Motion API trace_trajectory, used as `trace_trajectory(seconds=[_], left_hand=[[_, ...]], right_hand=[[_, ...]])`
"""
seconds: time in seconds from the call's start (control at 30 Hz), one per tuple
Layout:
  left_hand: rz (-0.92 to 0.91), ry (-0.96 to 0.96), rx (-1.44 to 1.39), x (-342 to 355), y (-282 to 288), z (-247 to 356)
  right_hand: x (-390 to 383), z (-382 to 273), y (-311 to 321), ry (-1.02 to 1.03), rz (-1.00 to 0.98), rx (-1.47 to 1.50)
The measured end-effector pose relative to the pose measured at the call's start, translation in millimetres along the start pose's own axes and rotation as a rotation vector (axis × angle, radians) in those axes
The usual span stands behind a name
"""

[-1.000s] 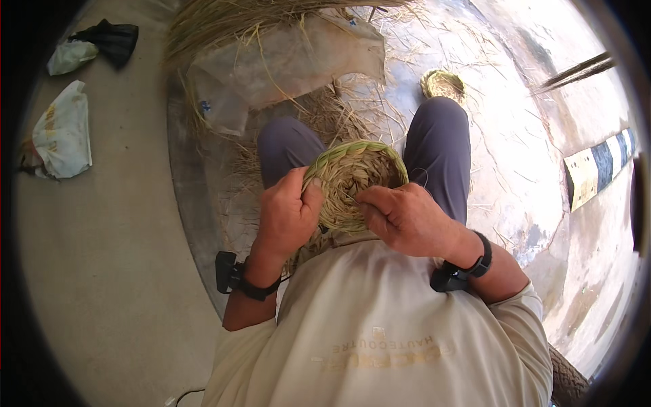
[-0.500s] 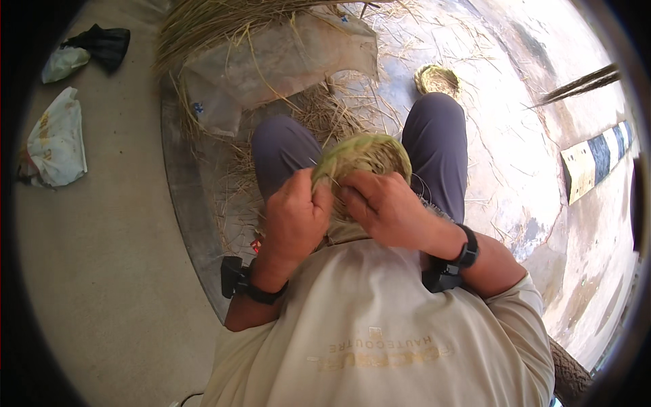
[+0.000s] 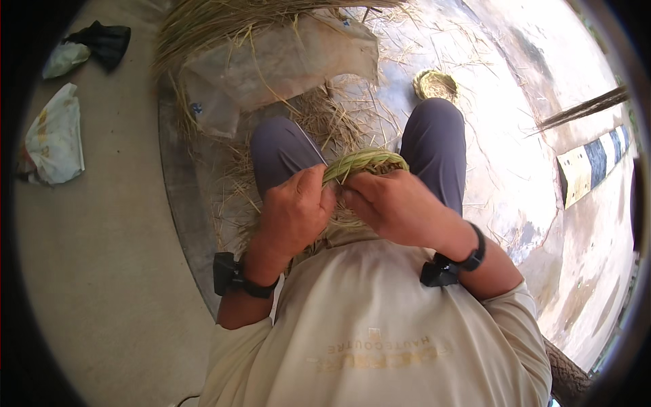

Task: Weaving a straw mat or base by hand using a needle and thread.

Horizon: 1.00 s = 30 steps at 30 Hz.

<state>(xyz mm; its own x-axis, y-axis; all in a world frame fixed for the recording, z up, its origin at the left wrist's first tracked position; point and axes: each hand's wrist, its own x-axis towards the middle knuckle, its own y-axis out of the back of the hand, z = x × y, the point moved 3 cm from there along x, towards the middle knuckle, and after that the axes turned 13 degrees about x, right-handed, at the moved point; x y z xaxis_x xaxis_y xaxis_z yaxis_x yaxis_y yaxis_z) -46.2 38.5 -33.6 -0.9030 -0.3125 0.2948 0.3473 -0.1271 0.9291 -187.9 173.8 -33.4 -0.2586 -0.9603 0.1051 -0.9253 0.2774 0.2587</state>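
Note:
Between my knees, close to my lap, is a small round woven straw basket with a green braided rim. My left hand grips its left side, thumb and fingers pressed together at the rim. My right hand is closed at the near part of the rim, its fingertips bent inward. Whether a thin strand runs between the fingertips I cannot make out. Both hands hide much of the basket's near wall. The basket is tilted, its rim seen nearly edge-on.
A second woven basket lies beyond my right knee. A bundle of long dry straw and a clear plastic sheet are ahead, with loose straw scattered around. Plastic bags lie at left; a striped curb block stands at right.
The basket has tipped, so less of its inside shows and its rim sits lower. My hands remain at the rim; my right hand has shifted slightly to the right.

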Motion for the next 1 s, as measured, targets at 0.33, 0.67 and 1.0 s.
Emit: trace_trajectory(seconds=[0.33,0.67,1.0], left_hand=[[-0.079,-0.184,0.111,5.6,-5.7,18.2],[-0.035,-0.247,0.095,6.8,-5.5,11.7],[-0.083,0.057,0.24,-20.9,64.4,-73.7]], right_hand=[[54.9,3.2,21.3,0.059,0.034,-0.218],[46.1,-5.0,37.7,-0.012,0.119,0.676],[-87.8,54.3,259.0,0.225,0.822,1.007]])
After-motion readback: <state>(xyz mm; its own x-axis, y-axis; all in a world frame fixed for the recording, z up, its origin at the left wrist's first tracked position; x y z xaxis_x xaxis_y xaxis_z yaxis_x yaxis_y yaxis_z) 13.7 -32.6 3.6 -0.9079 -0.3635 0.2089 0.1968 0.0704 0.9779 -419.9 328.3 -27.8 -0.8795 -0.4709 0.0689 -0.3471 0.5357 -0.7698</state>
